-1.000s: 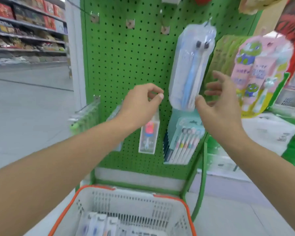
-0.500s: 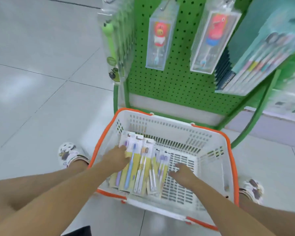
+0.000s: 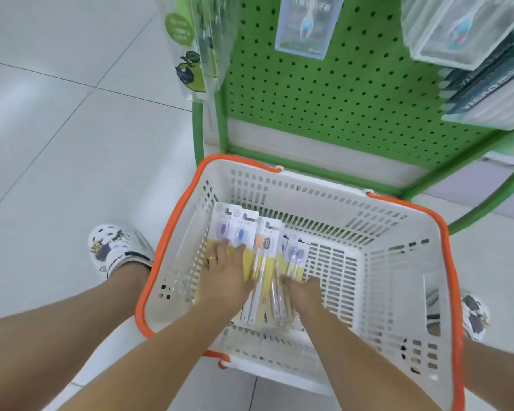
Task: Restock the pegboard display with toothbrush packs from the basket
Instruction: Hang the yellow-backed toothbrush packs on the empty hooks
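You're leaning over the basket (image 3: 172,221) with both hands down inside it; it's sitting on the floor right in front of the green pegboard (image 3: 333,93). Your left hand (image 3: 224,277) is lying flat on the toothbrush packs (image 3: 260,247), fingers pretty much straight and spread over the yellow cards, a ring showing on 1 finger; it's pressing on them, not wrapping around anything. Your right hand (image 3: 301,292) is sitting at the right edge of the same pile, fingertips touching the pack with the purple brushes; can't tell if it's actually pinching one or just resting there. The packs are fanned along the left side of the basket floor, hang tabs pointing toward the pegboard. Clear packs (image 3: 304,22) are hanging on the board above, with a boxed stack (image 3: 487,84) off to the right; your 2 patterned clogs (image 3: 116,247) are showing on either side of the basket.
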